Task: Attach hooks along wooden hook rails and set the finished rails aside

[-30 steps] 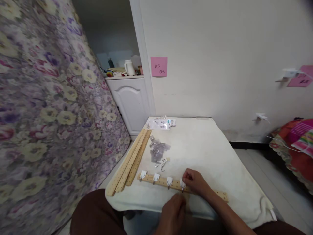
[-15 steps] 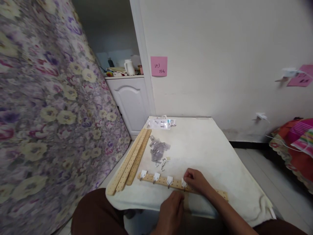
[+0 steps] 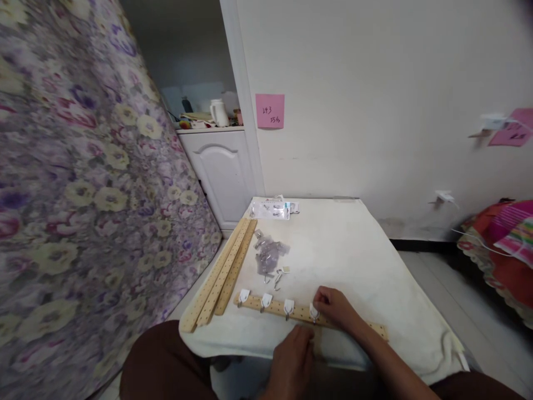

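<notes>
Fingers (image 3: pixel 322 300) of right hand (image 3: pixel 335 305) narrowly pinch one of four white hooks (image 3: pixel 288 306) along one perforated wooden strip (image 3: pixel 301 314), lower centre. Left hand (image 3: pixel 293 355): grip indeterminable.

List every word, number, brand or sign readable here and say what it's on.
"2?3" (middle digit 4 or 9), handwritten on the pink note beside the cabinet; the line below is unclear, perhaps starting "55".
Far-right pink note: dark writing, too blurred to read.
Packaging at the table's back: print too small.
White hooks: no lettering visible.
</notes>
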### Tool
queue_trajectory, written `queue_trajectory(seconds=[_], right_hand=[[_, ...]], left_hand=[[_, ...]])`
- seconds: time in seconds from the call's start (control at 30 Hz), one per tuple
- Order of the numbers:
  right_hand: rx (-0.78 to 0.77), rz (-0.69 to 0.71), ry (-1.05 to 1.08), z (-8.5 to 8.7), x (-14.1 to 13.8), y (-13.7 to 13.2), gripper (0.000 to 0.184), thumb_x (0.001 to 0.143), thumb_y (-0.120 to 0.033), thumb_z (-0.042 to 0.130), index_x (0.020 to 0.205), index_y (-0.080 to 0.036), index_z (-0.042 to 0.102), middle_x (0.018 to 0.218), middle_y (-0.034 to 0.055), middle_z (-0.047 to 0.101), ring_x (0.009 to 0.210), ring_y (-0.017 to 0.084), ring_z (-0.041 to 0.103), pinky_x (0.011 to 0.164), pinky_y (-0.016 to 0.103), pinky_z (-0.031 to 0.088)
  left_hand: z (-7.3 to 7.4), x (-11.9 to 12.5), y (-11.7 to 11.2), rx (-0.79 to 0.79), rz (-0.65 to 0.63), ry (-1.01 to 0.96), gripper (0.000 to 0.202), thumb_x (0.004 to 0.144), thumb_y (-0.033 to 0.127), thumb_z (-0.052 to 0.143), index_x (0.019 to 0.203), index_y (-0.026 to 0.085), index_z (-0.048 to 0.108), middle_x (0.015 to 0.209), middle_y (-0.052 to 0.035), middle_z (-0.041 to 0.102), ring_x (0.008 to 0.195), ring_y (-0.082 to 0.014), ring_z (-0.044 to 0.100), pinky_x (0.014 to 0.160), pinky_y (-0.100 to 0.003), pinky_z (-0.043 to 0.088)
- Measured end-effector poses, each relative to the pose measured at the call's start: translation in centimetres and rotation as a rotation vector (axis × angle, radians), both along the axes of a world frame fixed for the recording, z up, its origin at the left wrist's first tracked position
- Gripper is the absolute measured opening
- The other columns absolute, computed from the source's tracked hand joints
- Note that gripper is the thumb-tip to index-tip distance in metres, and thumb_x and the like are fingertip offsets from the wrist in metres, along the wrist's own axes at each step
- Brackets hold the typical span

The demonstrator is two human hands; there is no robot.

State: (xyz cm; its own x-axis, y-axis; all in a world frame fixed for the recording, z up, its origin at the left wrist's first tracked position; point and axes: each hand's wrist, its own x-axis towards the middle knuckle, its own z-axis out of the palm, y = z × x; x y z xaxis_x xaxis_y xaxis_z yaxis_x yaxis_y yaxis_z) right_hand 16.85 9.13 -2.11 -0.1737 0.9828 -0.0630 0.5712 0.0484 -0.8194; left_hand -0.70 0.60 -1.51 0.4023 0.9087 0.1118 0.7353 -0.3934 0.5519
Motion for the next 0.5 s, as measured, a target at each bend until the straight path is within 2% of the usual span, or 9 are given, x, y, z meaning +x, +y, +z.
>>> queue_trajectory(seconds=[0.27,0.5], right_hand=[[0.013,-0.013,-0.009,0.09,0.08,-0.18,0.007,0.068,-0.017,0.051,0.064,-0.017,0.057,0.057,-0.0022,0.056,0.056,0.011,0.048,0.052,0.020,0.031],[0.021,-0.016,-0.031,-0.18,0.08,-0.13,0.007,0.068,-0.018,0.051,0.065,-0.017,0.058,0.060,-0.0018,0.058,0.057,0.011,0.049,0.053,0.020,0.031]], left_hand=[[-0.04,-0.09,0.13,-0.020,0.011,-0.017,0.023,0.087,0.016,0.036,0.099,0.021,0.055,0.094,-0.0039,0.063,0.087,-0.0182,0.060,0.074,-0.029,0.047],[-0.42,-0.16,0.15,-0.023,0.036,-0.055,0.036,0.085,0.014,0.037,0.118,0.019,0.048,0.110,-0.0080,0.063,0.101,-0.0197,0.060,0.086,-0.033,0.048]])
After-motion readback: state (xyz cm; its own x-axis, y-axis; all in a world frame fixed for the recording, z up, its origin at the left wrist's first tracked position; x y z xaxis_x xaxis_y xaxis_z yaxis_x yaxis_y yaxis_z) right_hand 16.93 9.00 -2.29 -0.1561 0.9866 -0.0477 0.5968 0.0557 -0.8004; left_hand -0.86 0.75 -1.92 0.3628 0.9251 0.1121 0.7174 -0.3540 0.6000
